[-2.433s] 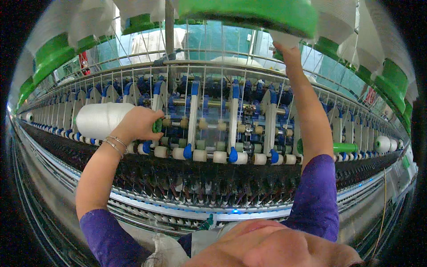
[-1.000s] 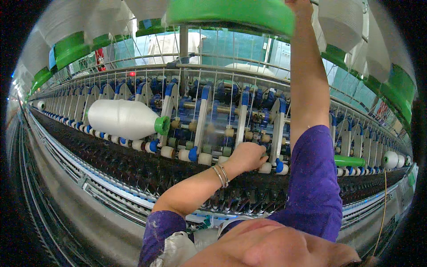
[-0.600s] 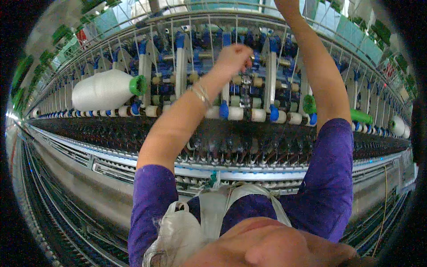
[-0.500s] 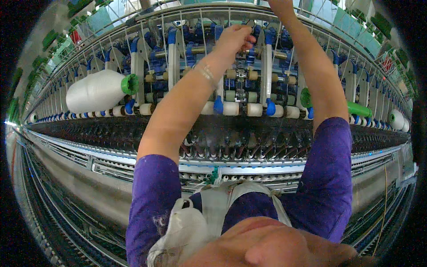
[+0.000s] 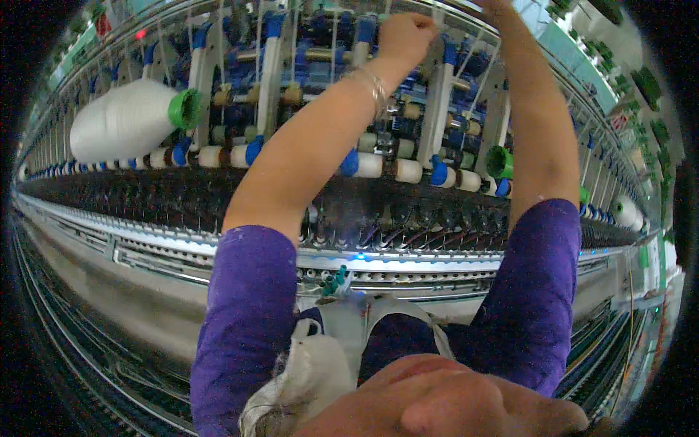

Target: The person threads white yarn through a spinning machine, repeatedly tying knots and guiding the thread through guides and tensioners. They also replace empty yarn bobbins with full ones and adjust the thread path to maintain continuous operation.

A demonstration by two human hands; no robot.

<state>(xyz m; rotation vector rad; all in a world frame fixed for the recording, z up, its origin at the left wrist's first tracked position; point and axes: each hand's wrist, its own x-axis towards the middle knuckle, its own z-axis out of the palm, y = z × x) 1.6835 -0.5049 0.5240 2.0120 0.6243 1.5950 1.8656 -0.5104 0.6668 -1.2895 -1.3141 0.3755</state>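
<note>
Both arms reach up over a long spinning machine (image 5: 349,218). My left hand (image 5: 408,38), with bracelets at its wrist, is near the top of the machine, beside a blue-topped upright arm (image 5: 437,109). Its fingers are pressed together; whatever they may hold is too small to make out. Higher and to the right, my right hand (image 5: 496,7) is mostly cut off by the upper edge, so its fingers cannot be read. A large white yarn package (image 5: 120,122) with a green tube end (image 5: 185,109) hangs left of my left forearm. Beside my right forearm is a green tube (image 5: 500,162).
White rollers (image 5: 408,171) with blue caps run in a row across the machine. Below them stretches a dark band of spindles (image 5: 393,226). Several teal tubes (image 5: 336,280) stand by my white apron (image 5: 342,320). Another white package (image 5: 626,211) hangs far right.
The view has tilted and shifted. My left hand has moved up and right, its fingers drawn closer together. My right hand has gone further out past the top edge.
</note>
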